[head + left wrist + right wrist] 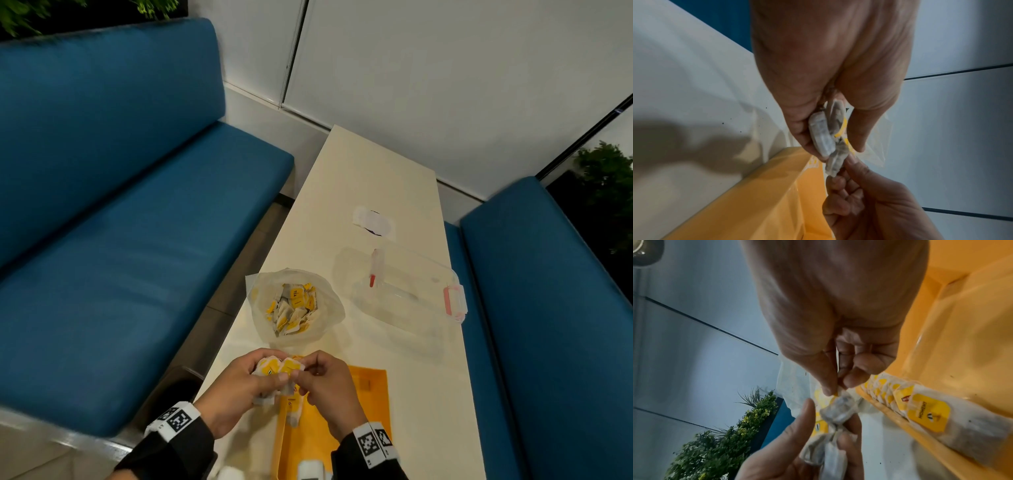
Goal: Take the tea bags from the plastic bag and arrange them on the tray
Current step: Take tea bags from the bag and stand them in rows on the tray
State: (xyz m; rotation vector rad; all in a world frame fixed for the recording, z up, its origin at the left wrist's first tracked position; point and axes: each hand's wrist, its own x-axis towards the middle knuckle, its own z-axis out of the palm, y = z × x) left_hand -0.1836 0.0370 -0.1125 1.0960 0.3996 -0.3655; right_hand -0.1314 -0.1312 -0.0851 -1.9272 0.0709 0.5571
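Left hand [236, 387] is curled around a small bunch of white paper tea bags with yellow tags [279, 368], thumb on top, fingers wrapped underneath; the left wrist view shows the same clump [825, 138] squeezed between thumb and fingers. Right hand [329, 383] is closed in a pinch: thumb and forefinger grip one tea bag at the edge of that bunch, the other fingers curled in. The right wrist view shows the pinch [838, 386] on the top of a single bag [838, 410] while the left hand's fingers [805, 418] hold the rest below. Both hands meet in the air, touching through the bags, just above the near end of the flat orange-yellow plastic tray [370, 394]. A row of tea bags already sits along the tray's left edge [900, 402], overlapping one another, yellow tags up. Beyond the hands, the open clear plastic bag [296, 305] stands on the long cream table [376, 178], with a heap of loose tea bags inside it. To its right lies a clear plastic container with a pink latch [411, 291], apart from the bag. Further back on the table is a small white wrapper with a dark patch [375, 222]. Blue upholstered benches [120, 205] run along both sides of the table. Both wrists carry white bands with black square markers [178, 418] over dark sleeves.
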